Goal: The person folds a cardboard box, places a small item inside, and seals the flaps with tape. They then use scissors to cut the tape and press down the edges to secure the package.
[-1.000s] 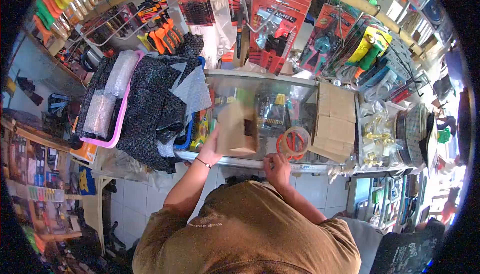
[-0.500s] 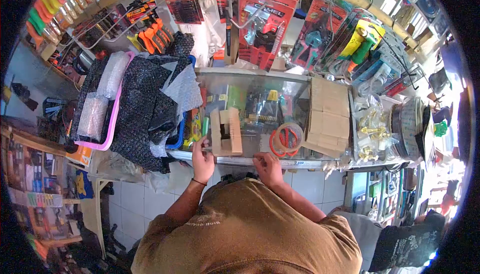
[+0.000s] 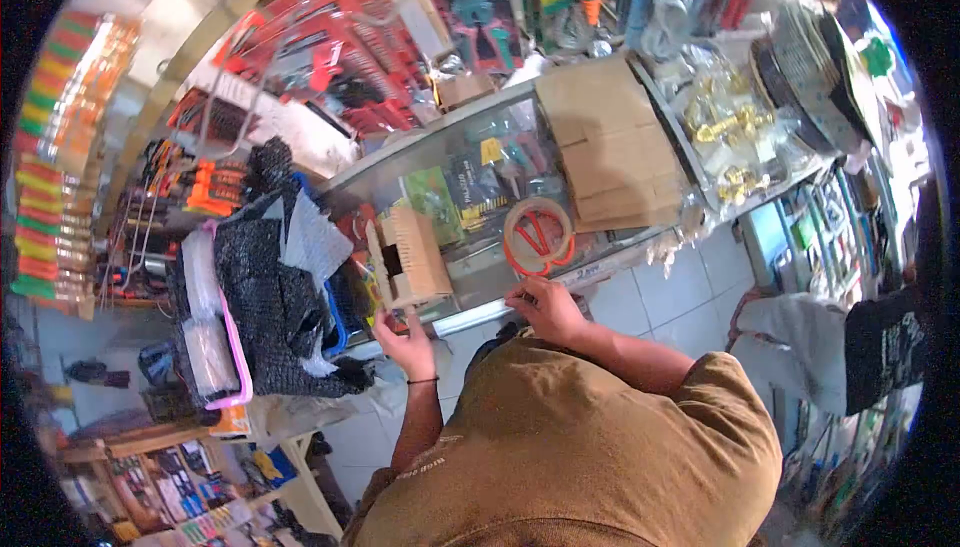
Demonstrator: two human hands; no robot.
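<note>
A small open cardboard box [image 3: 425, 257] stands on the glass counter [image 3: 478, 272], a dark gap showing in its side. At its lower corner is my left hand [image 3: 408, 349], palm turned up and fingers apart. My right hand [image 3: 550, 309] is over the counter's front edge, its fingers curled together; what they hold, if anything, I cannot tell. Just beyond it lies a roll of tape [image 3: 512, 219] with orange-handled scissors [image 3: 543, 270], partly seen through the ring.
Flattened cardboard [image 3: 610, 147] lies on the counter to the right, beside bagged brass fittings [image 3: 735, 132]. Black bubble wrap [image 3: 265, 277] and a pink-rimmed tray [image 3: 238, 352] are on the left. Red tool packs [image 3: 350, 57] hang behind. Another person's grey clothing [image 3: 795, 342] shows at right.
The whole view has swung round and tilted, so the counter now slants up to the right. My left hand's fingers have spread at the box's corner; my right hand stays curled.
</note>
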